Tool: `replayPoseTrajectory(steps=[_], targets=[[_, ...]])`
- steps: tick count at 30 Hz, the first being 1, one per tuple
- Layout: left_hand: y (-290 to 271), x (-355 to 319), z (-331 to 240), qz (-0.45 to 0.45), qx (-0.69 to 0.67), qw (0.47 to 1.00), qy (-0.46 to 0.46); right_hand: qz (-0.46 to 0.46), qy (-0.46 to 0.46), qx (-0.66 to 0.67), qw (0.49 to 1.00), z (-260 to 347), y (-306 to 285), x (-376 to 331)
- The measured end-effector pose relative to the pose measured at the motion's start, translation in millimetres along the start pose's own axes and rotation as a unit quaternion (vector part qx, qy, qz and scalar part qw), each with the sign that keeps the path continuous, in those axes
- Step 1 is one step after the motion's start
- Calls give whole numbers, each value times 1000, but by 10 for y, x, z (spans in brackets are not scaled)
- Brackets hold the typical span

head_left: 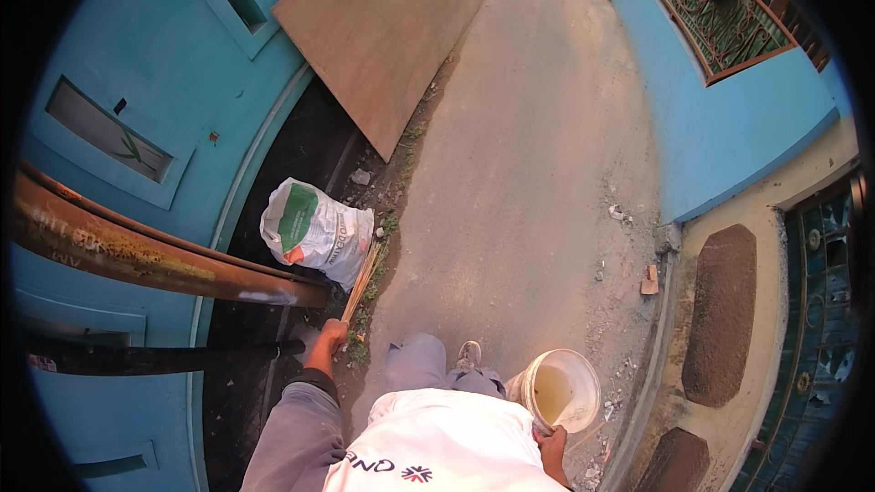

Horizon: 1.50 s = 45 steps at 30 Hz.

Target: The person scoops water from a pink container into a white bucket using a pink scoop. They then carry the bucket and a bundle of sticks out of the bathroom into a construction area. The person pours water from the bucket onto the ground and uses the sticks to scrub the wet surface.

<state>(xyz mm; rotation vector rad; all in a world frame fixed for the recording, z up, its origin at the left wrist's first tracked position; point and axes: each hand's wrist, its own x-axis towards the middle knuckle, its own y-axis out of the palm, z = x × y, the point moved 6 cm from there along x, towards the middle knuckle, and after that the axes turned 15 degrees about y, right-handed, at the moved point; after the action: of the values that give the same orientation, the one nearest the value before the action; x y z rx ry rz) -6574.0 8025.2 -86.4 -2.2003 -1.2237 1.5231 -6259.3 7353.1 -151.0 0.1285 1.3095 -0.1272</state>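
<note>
The left hand [330, 335] is closed around the lower end of a bundle of thin straw-coloured sticks, a broom [361, 281], which slants up and away from the fist toward a white woven sack [314, 230] with a green and orange panel. The broom's far end lies just beside the sack, over a strip of weeds and dirt at the edge of the lane. The right hand [550, 445] is closed on the near rim of a white plastic bucket [560, 390], held low at the person's right side; its inside looks stained yellowish, and whether it holds anything cannot be told. A grey-trousered leg and a pale shoe [469, 353] show between the two hands, standing on the grey concrete lane [529, 173]. To the left rises a turquoise wall [155, 64], with a rusty pipe [137, 251] running across it toward the sack. A brown plywood sheet [383, 27] leans against that wall farther up the lane. On the right stands a blue wall with an ornate metal grille [720, 18].
</note>
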Motion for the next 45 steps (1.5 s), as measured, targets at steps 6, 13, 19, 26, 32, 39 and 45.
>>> replayPoseTrajectory(steps=[6,13,19,26,32,39,45], targets=[[-67,1252,-969,31,-22,999,4,-94,21,73,993,946,1306,529],[-78,2802,-2066,-4,3,1000,-24,-109,65,227,966,2047,2966,1152],[-437,3894,-4241,-30,-99,994,40,-172,127,298,930,2871,4305,1281],[-78,5327,-7125,19,-46,989,140,-148,84,164,972,3897,5675,1705],[332,6492,-8275,50,-43,990,123,-57,-29,3,998,4772,6958,2540],[321,7277,-9925,54,35,992,111,-206,113,228,945,6000,8895,2836],[360,8352,-11381,73,5,992,107,-233,76,176,953,7216,10487,3274]])
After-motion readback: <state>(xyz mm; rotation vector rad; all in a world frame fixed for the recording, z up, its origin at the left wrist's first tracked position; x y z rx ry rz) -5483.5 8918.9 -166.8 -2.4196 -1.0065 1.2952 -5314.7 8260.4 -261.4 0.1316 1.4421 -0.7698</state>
